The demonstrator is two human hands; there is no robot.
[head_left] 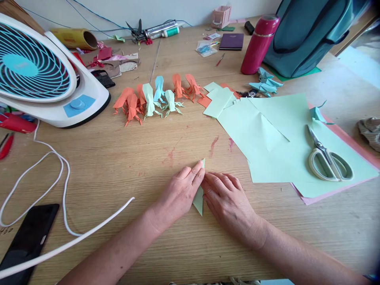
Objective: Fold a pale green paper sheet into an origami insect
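A narrow folded piece of pale green paper (pixel 199 202) lies on the wooden table, its pointed top and bottom ends showing. My left hand (pixel 183 189) presses on its upper part with the fingers together. From the right, my right hand (pixel 229 197) holds the paper's right edge with curled fingers. Both hands cover the middle of the paper. Beyond them stands a group of folded paper figures in orange (pixel 132 109), pale green (pixel 149 101) and blue (pixel 159 89).
Pale green sheets (pixel 237 134) lie to the right with scissors (pixel 328 160) on top. Blue paper figures (pixel 265 82) sit near a magenta bottle (pixel 258 47) and teal bag (pixel 305 39). At left are a fan (pixel 89 95), a white cable (pixel 67 186) and a phone (pixel 32 237).
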